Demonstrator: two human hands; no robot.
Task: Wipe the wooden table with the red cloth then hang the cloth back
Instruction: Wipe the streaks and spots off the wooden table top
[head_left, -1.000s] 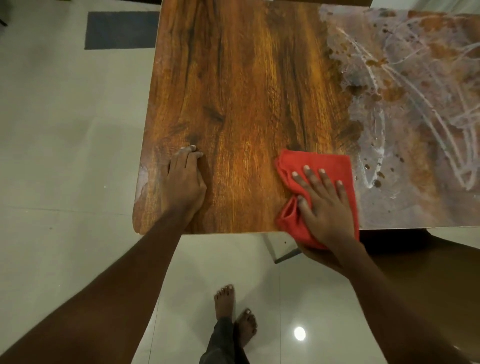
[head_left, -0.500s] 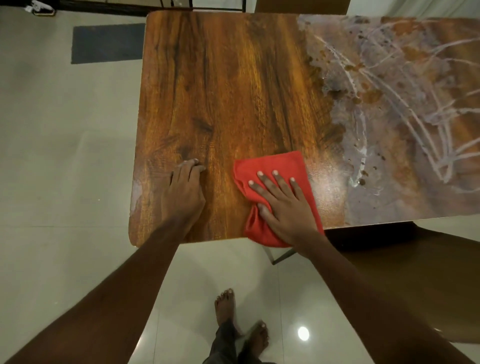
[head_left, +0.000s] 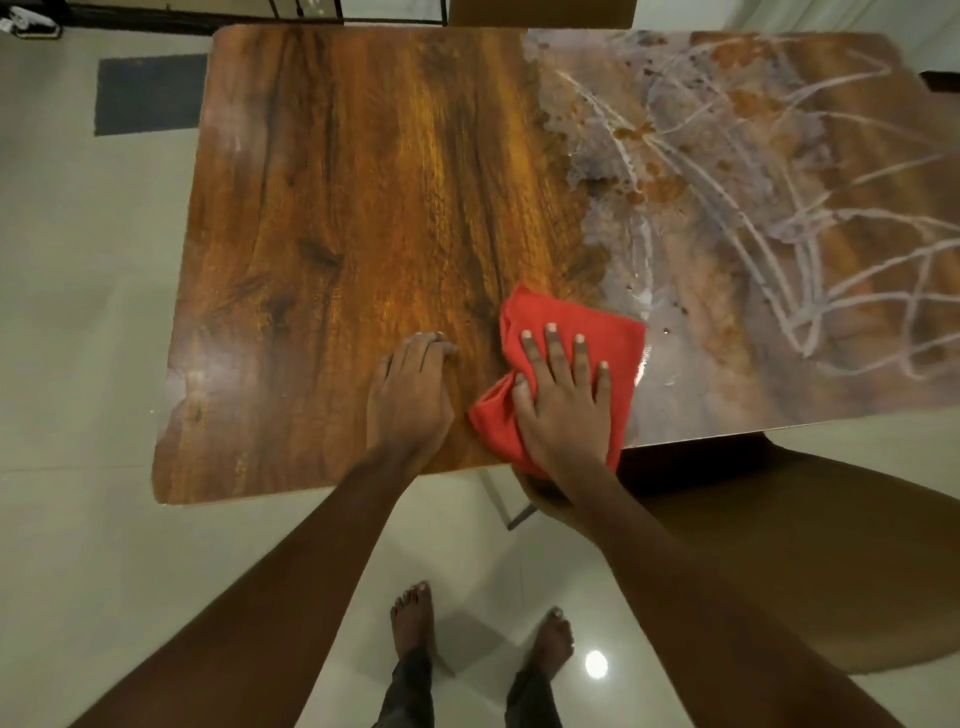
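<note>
The wooden table (head_left: 363, 182) fills the upper view; its left half shows clean brown grain, its right half is smeared with a pale streaky film (head_left: 753, 208). The red cloth (head_left: 587, 327) lies crumpled near the front edge, at the border of the film. My right hand (head_left: 563, 400) presses flat on the cloth with fingers spread and straight. Just to its left, my left hand (head_left: 410, 395) rests on the bare wood, its fingertips bent down against the surface.
A brown chair seat (head_left: 779, 545) sits under the table's front right edge. A dark mat (head_left: 148, 93) lies on the pale tiled floor at the far left. My bare feet (head_left: 415, 618) stand on the tiles below the table edge.
My right hand slid the red cloth left toward my left hand, then back right to the film's border. My left hand shifted a little to the right along the front of the table.
</note>
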